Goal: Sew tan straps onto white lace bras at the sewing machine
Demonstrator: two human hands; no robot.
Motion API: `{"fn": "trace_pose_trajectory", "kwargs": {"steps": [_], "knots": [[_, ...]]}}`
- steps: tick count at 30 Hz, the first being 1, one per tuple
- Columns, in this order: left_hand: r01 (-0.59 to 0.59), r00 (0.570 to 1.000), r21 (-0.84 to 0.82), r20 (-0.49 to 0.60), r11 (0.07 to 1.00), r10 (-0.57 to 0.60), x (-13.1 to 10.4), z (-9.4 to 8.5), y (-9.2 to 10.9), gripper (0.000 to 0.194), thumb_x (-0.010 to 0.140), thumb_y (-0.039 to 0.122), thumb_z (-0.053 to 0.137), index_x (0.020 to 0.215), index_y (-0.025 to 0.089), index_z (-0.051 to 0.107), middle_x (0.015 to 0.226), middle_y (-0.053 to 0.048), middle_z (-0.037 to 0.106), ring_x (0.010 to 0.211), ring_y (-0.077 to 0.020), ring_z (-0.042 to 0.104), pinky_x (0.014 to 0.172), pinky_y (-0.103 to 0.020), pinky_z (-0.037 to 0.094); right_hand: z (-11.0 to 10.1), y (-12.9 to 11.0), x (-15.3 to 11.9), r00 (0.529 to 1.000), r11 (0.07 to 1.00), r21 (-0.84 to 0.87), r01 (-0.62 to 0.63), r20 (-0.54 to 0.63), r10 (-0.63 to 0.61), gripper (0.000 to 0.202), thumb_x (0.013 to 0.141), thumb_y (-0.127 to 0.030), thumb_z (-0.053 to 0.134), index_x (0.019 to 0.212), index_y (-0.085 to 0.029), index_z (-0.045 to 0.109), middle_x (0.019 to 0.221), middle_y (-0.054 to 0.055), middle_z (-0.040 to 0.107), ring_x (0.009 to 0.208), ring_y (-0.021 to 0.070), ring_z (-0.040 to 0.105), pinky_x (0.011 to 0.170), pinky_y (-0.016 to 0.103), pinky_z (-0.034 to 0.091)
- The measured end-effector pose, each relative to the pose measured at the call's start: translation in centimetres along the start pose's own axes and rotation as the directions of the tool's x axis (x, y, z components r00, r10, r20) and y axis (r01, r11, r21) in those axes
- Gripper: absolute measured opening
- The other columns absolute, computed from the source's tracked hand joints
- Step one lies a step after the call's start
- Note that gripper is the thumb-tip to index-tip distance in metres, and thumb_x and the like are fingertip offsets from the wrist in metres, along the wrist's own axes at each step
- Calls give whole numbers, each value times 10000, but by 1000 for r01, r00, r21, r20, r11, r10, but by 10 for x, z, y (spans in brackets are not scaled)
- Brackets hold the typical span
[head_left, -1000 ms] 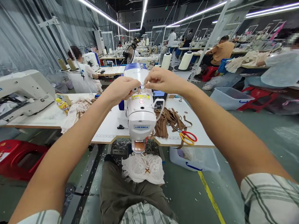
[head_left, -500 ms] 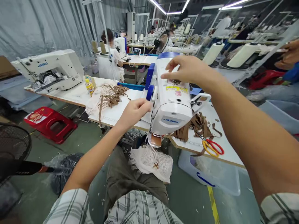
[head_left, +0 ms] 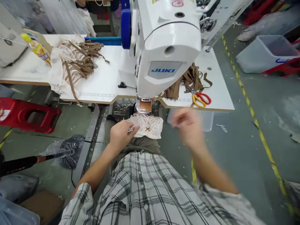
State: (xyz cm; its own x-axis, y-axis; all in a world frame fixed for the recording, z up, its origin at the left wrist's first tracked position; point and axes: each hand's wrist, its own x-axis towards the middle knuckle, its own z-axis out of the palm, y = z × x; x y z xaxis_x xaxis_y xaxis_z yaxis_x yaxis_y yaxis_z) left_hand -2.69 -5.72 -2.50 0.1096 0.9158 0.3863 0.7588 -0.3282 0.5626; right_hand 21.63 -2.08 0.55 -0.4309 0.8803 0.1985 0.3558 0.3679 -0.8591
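Note:
My left hand (head_left: pixel 122 134) is closed on a small silver metal piece (head_left: pixel 130 129) that looks like a bobbin case, pinched by the thumb and fingers. It is just left of a white lace bra (head_left: pixel 154 127) with a small brown bow, which hangs below the sewing head. The white JUKI sewing machine (head_left: pixel 168 50) stands above, its brown-tinted guard (head_left: pixel 144 107) over the bra. My right hand (head_left: pixel 188 126) is in the air to the right of the bra, below the table edge. Motion smears its fingers.
Red-and-yellow-handled scissors (head_left: pixel 201 99) and brown straps (head_left: pixel 193 78) lie on the table's right part (head_left: pixel 220 90). To the left are pale pieces with brown straps (head_left: pixel 62 70) and a yellow bottle (head_left: pixel 38 50). A red stool (head_left: pixel 30 114) stands at the left.
Both hands have come down from the machine to below the table edge, the left now with a small metal piece showing in it. The view has tilted down and closer.

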Motion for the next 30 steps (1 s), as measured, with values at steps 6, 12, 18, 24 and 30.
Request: {"fn": "trace_pose_trajectory", "kwargs": {"steps": [6, 12, 18, 24, 30], "knots": [[-87, 993, -20, 76, 996, 88, -10, 45, 17, 196, 921, 342, 576, 831, 211, 691, 664, -51, 617, 643, -187, 566, 594, -304, 371, 100, 29, -43, 918, 572, 730, -375, 205, 340, 537, 814, -710, 585, 1068, -237, 590, 949, 42, 668, 848, 183, 667, 753, 323, 580], [-69, 969, -39, 233, 997, 76, -12, 50, 24, 111, 877, 268, 597, 918, 204, 678, 713, -48, 599, 709, -203, 566, 626, -310, 413, 96, 42, -38, 867, 434, 804, -407, 189, 462, 242, 846, -452, 689, 977, -251, 717, 910, 4, 687, 865, 149, 633, 834, 279, 526], [527, 827, -531, 498, 663, -259, -15, 43, 11, 268, 957, 316, 468, 1193, 224, 556, 1064, -75, 646, 843, -167, 642, 776, -324, 546, 88, 70, -59, 849, 636, 664, -393, -2, 528, 255, 798, -417, 741, 1014, -284, 760, 947, 21, 685, 867, 175, 599, 808, 314, 495], [671, 736, -680, 564, 296, -374, -30, 78, 17, 317, 970, 393, 512, 1232, 238, 603, 1377, -111, 614, 1293, -243, 576, 1107, -424, 458, 103, 76, -62, 852, 516, 779, -356, 44, 521, 241, 719, -393, 799, 860, -246, 669, 860, -6, 651, 801, 153, 591, 797, 303, 496], [675, 726, -677, 540, 292, -426, -37, 92, 31, 387, 984, 367, 498, 1346, 237, 540, 1316, -102, 670, 1296, -219, 575, 1152, -421, 407, 123, 87, -58, 840, 429, 853, -299, 22, 542, 289, 703, -374, 817, 858, -230, 619, 885, -12, 619, 849, 136, 580, 849, 278, 479]]}}
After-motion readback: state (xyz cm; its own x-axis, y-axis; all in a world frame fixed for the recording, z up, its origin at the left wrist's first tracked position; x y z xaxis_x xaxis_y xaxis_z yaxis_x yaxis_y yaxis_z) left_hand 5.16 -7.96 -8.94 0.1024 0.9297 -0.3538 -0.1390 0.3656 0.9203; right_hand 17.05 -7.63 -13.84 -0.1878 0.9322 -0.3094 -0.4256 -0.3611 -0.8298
